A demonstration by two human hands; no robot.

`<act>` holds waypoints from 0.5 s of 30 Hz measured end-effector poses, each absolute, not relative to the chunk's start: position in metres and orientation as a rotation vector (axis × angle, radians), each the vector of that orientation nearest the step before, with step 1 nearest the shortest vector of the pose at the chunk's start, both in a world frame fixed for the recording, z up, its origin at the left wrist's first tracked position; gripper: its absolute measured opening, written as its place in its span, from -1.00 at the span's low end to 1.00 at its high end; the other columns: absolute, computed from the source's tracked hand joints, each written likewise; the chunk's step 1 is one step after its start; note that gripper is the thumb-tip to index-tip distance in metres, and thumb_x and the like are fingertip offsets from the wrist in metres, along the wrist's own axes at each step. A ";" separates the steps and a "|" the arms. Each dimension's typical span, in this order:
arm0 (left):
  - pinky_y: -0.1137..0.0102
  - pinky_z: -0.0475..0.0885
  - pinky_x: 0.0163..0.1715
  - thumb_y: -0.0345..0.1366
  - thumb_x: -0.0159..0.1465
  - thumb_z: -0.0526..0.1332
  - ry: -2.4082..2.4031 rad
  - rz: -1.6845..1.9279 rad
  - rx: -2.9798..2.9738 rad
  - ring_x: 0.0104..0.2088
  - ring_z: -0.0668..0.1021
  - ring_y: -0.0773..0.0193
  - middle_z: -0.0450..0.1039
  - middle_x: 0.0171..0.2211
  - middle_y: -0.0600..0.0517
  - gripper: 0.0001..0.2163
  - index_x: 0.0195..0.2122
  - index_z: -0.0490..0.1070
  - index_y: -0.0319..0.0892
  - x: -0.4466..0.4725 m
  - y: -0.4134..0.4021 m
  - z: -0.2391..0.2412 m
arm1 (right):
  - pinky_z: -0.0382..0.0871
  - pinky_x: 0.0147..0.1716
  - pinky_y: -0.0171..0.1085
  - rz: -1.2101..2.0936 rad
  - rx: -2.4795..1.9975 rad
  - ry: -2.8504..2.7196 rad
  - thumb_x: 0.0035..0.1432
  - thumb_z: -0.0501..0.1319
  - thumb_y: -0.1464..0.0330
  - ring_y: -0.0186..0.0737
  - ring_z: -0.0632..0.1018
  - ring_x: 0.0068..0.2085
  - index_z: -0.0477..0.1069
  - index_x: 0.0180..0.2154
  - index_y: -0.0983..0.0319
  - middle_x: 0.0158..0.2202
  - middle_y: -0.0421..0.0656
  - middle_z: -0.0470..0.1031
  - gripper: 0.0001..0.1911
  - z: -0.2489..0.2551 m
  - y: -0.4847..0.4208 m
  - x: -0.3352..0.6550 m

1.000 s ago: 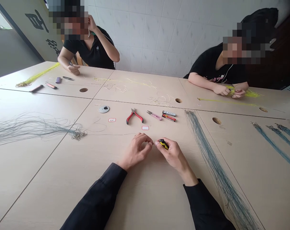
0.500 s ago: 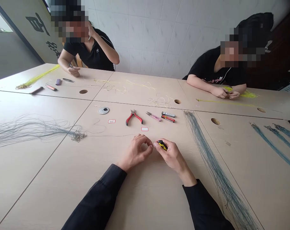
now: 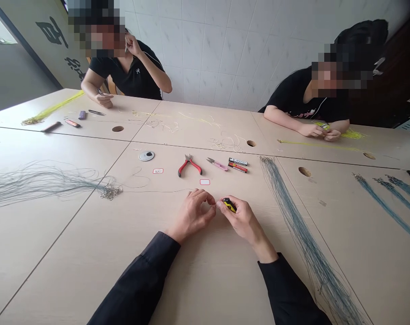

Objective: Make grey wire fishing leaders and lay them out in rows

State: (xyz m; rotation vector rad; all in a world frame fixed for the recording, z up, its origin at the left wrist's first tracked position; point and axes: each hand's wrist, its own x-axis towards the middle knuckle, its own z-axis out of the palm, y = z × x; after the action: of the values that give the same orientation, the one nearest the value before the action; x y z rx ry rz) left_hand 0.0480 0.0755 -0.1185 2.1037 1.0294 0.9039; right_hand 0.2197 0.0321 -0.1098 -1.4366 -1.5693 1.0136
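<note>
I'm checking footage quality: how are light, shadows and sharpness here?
Head view: brightest at upper left, dark at upper right; head view: soft, faint shadows on the table near the forearms; head view: pliers look fairly crisp, but anything between the left hand's fingertips is too small to make out.

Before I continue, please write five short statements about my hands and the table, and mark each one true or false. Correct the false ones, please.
1. The right hand holds a yellow and black object. True.
2. The pink scissors lie to the right of the pliers. True.
3. The left hand is gripping the pliers. False: the pliers lie on the table, beyond the hands.
4. A bundle of blue threads lies to the right of the right hand. True.
5. The handles of the pliers are pressed together. False: they are spread apart.
</note>
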 end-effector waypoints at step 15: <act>0.25 0.30 -0.11 -0.32 0.23 0.16 1.046 0.829 1.961 -0.30 0.46 0.23 0.49 -0.39 0.08 -0.90 -0.43 0.39 -0.13 0.046 0.074 -0.112 | 0.20 -0.36 -0.37 0.963 -1.423 -1.584 0.31 0.11 0.12 -0.32 0.33 -0.38 0.41 -0.29 0.25 -0.40 -0.21 0.39 -0.67 -0.106 0.032 0.219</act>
State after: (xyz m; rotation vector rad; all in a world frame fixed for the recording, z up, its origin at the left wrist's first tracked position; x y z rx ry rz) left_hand 0.0460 0.0741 -0.1119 1.9605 1.0459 0.8287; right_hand 0.2192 0.0324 -0.1060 -1.4227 -1.5840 0.9632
